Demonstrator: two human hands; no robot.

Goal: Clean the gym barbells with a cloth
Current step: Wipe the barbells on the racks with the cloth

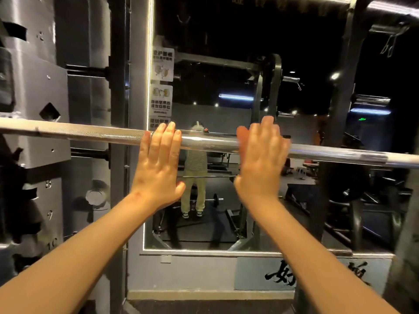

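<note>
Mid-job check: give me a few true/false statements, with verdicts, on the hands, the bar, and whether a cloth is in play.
1. Both the left hand and the right hand are up at the barbell with fingers straight. True.
2. The right hand holds a cloth. False: neither hand holds anything, and no cloth is in view.
3. The barbell runs side to side in front of a mirror. True.
4. The two hands touch each other. False: they are apart, with bare bar between them.
5. Signs are stuck along the mirror's right edge. False: they sit at its left edge, above the left hand.
</note>
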